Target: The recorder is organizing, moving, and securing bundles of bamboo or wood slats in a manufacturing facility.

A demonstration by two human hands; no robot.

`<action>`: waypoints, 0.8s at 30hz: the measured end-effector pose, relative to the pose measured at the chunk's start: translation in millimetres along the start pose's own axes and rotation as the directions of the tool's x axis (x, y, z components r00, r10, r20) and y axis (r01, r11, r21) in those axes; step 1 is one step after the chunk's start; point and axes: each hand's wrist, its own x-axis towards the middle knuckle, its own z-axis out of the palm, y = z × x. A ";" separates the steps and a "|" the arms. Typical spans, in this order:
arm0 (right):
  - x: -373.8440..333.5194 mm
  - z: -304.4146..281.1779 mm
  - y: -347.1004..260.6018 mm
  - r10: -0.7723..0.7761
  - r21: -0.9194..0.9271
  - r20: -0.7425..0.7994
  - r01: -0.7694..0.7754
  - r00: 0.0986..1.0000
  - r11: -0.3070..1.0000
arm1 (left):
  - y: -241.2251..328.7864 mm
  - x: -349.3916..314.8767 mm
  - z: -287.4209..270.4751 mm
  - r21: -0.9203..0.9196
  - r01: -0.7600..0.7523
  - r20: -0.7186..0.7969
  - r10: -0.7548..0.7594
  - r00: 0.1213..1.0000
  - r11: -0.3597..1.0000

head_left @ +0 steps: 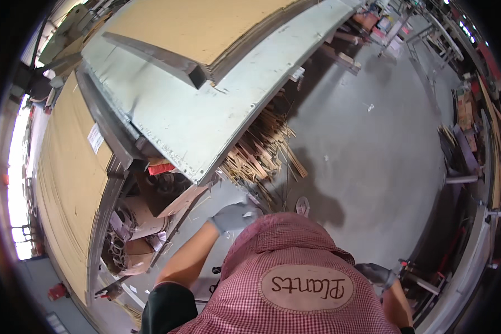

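Observation:
In the head view my left hand (pixel 235 217), in a grey glove, hangs in front of my body near the pale table's near corner. Its fingers are blurred and partly hidden by my red checked apron (pixel 250 300), and I see nothing held in it. My right hand (pixel 376 274), in a dark grey glove, is low at my right side, partly behind the apron; its fingers do not show clearly. Closest ahead of the left hand is a heap of thin wood strips (pixel 256 153) on the floor under the table edge. A shoe tip (pixel 302 206) shows beyond the apron.
A pale green table (pixel 206 119) carries brown sheets (pixel 200 28) and a dark grey bar (pixel 156 58). At left stands another stack of brown boards (pixel 67 183), with cardboard boxes (pixel 142 220) of scraps beside it. Grey floor (pixel 373 145) stretches right toward a metal rail (pixel 462 267).

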 end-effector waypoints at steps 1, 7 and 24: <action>-2.3 -11.7 12.7 0.009 0.020 -0.011 -0.009 1.000 1.000 | -23.8 -1.0 13.4 -0.006 0.074 0.015 -0.073 0.997 0.997; 103.2 -77.9 49.2 -0.022 -0.227 -0.295 -0.048 0.955 0.973 | -58.3 38.5 50.2 -0.058 0.367 -0.051 -0.370 0.928 0.928; 544.2 -181.6 2.2 -0.370 -0.268 -0.394 0.280 0.842 0.922 | -384.2 65.7 118.9 -0.444 0.238 -0.756 -0.503 0.419 0.864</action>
